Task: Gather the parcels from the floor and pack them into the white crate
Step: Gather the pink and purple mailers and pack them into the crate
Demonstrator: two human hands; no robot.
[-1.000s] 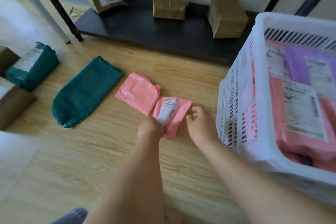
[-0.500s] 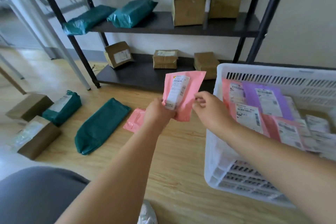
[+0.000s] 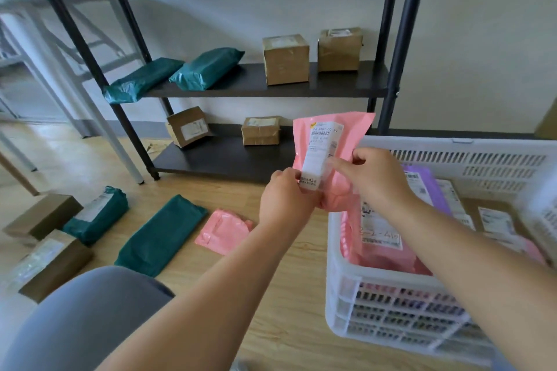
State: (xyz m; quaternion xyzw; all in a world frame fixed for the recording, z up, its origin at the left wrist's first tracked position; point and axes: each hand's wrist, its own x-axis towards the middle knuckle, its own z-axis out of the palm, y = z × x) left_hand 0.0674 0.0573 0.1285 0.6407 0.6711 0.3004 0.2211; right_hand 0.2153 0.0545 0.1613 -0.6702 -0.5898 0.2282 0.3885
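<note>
Holds up a glossy, crinkled pink mailer (image 3: 352,132) with a long white shipping label (image 3: 322,147) down its face, just above the left rim of the white crate (image 3: 342,295). Pinches its lower end with the left hand (image 3: 284,202) and its right edge with the right hand (image 3: 376,178), fingers curled on the plastic. Stands upright, long axis near vertical, top leaning slightly right, label toward the camera.

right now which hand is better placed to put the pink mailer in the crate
Right hand: it pinches the pink mailer over the white crate; the left hand grips it outside the rim.
</note>
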